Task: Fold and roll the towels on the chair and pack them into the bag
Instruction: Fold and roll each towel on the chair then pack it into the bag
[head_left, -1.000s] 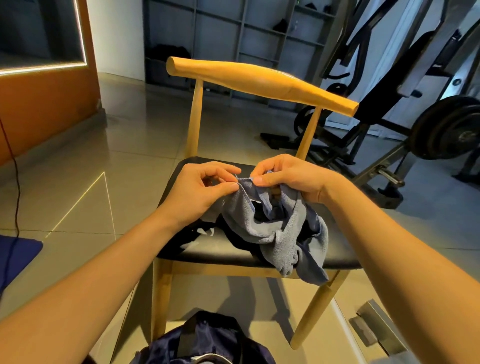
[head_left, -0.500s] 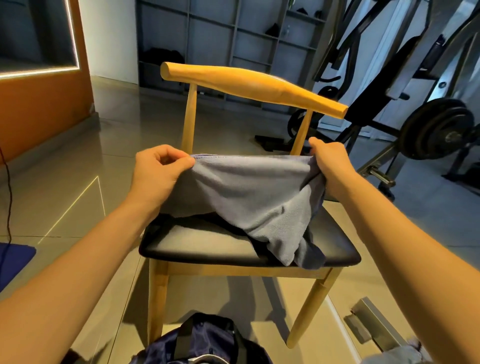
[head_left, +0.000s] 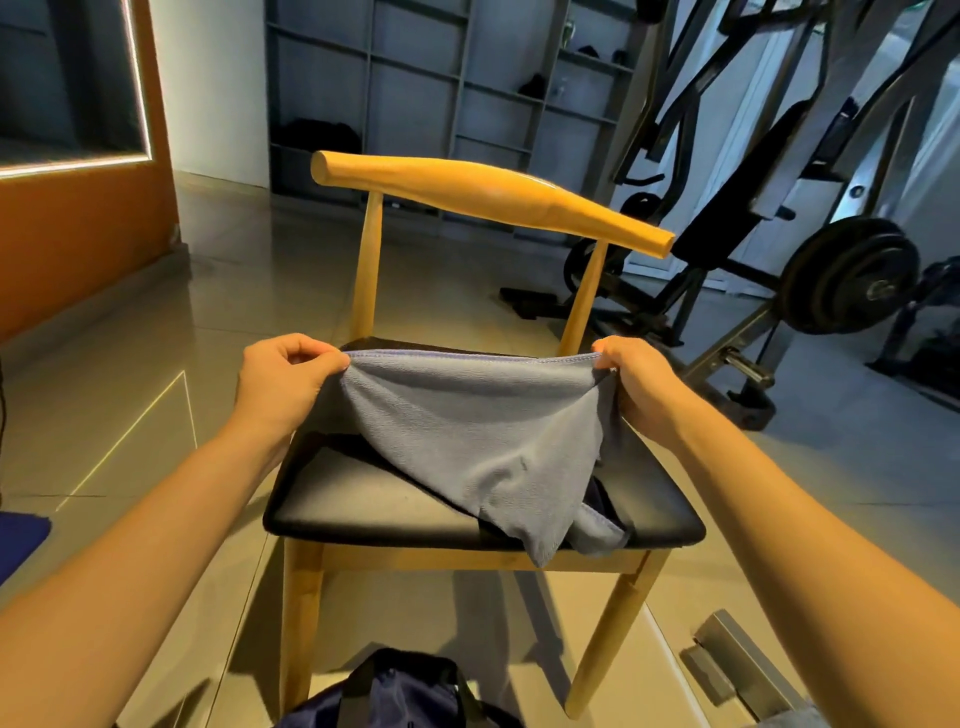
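A grey-blue towel (head_left: 478, 436) hangs stretched between both hands above the black seat of a wooden chair (head_left: 363, 499). My left hand (head_left: 283, 384) pinches its top left corner. My right hand (head_left: 641, 387) pinches the top right corner. The top hem runs taut and level between them, and the lower end drapes over the seat's front right edge. Something dark lies on the seat under the towel, mostly hidden. A dark blue bag (head_left: 400, 696) sits on the floor in front of the chair, at the bottom of the view.
A weight bench and barbell plates (head_left: 847, 275) stand at the back right. A grey metal piece (head_left: 737, 665) lies on the tiled floor at the lower right. A blue mat (head_left: 21, 540) shows at the left edge. Shelving lines the far wall.
The bunched towel was pulled apart by both hands and spread wide. Since half a second ago the top hem has tightened and straightened between the two corners.
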